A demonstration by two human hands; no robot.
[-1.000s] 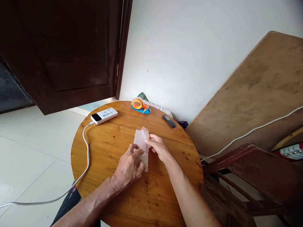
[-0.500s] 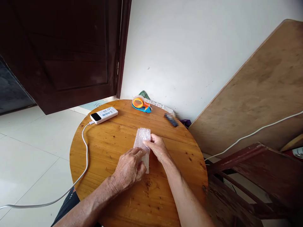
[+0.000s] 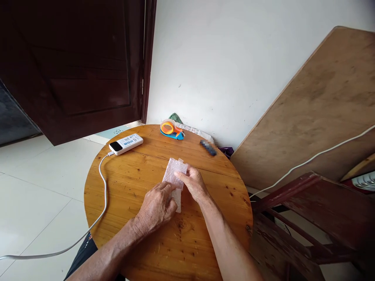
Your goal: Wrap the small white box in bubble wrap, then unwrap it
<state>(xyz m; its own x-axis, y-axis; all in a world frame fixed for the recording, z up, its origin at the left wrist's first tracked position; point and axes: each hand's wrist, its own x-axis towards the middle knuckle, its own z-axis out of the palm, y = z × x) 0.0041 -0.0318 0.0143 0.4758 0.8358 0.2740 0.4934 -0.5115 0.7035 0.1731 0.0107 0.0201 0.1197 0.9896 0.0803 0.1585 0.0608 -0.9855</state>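
A small sheet of clear bubble wrap point(image 3: 172, 169), folded over in layers, lies on the round wooden table point(image 3: 125, 177) in front of me. My right hand point(image 3: 191, 180) pinches its right edge, with the thumb on top and the fingers behind. My left hand point(image 3: 159, 201) is over the wrap's lower left part, fingers together and bent, holding it down against the table. A lower strip of the wrap shows beyond the left thumb. Whether something lies inside the folds, I cannot tell.
An orange and blue tape dispenser point(image 3: 172, 129) stands at the table's far edge. A white device point(image 3: 126, 144) with a cable point(image 3: 106, 187) is at the left. A blurred dark object point(image 3: 208, 148) lies at the back right. A wooden chair point(image 3: 316, 210) stands on the right.
The top layer of bubble wrap has spread wider and turned at its upper edge as my right hand moved it. My left hand stays on the wrap. The view has shifted slightly.
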